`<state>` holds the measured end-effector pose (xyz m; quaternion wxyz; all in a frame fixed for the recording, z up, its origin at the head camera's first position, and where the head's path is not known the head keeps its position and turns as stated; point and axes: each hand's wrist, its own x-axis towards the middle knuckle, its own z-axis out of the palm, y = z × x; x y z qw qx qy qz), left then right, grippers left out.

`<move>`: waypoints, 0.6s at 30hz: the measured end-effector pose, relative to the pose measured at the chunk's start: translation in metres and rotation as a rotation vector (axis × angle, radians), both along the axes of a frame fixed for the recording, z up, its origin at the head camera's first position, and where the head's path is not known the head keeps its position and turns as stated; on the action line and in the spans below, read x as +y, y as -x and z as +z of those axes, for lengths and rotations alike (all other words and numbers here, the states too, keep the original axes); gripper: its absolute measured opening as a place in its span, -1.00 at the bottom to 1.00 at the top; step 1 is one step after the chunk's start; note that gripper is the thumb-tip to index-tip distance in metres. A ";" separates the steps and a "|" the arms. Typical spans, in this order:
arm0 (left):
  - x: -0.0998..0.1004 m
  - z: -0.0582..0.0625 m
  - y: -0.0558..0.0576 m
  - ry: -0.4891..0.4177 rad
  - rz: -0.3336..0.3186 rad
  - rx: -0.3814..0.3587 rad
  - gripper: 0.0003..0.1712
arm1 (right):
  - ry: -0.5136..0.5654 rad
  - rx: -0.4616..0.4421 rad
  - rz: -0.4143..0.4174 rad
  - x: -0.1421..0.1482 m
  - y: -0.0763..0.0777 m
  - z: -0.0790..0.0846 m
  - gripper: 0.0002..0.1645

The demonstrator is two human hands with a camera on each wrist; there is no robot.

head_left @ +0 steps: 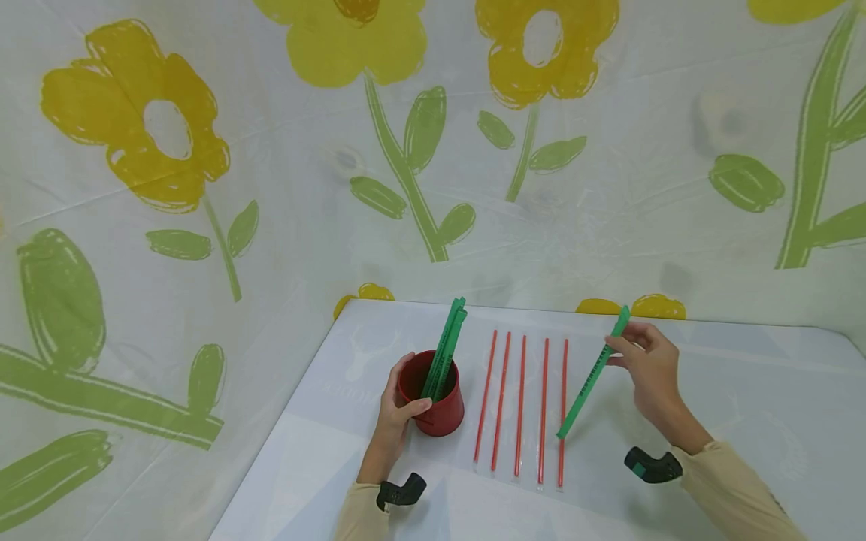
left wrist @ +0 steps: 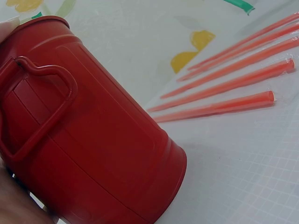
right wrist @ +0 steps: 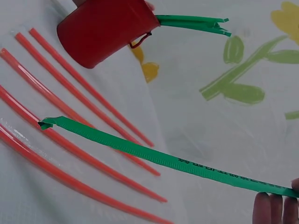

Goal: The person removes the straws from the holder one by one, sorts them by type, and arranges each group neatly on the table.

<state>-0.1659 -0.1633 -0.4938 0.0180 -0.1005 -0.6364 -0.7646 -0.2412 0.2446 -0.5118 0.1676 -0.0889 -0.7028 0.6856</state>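
Note:
My left hand [head_left: 392, 413] grips a red metal cup [head_left: 443, 419], thumb at the front of its rim. In the left wrist view the cup's looped wire handle [left wrist: 70, 88] faces the camera. Several slim green wrapped sticks [head_left: 448, 342] stand in the cup, their upper ends leaning out over the rim. On the right, my right hand [head_left: 655, 368] pinches one more green wrapped stick [right wrist: 140, 150] near its upper end. Black print runs along this stick, and its lower end slants down over the rightmost red straw [head_left: 564, 376].
Several red straws [head_left: 521, 406] in clear wrappers lie side by side on the white table [head_left: 304, 428], between the cup and my right hand. A flower-printed cloth [head_left: 284, 150] rises behind the table and along its left side. Black cameras [head_left: 652, 466] sit at both wrists.

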 end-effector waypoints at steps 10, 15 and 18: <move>0.000 0.002 -0.001 -0.014 -0.015 0.019 -0.11 | -0.088 -0.256 0.120 -0.024 -0.047 0.082 -0.54; 0.000 0.002 -0.001 -0.012 -0.011 0.019 -0.11 | -0.194 -0.337 0.179 -0.018 -0.038 0.064 -0.34; 0.001 0.001 0.000 -0.009 -0.008 0.016 -0.12 | -0.231 -0.352 0.171 -0.010 -0.025 0.037 -0.33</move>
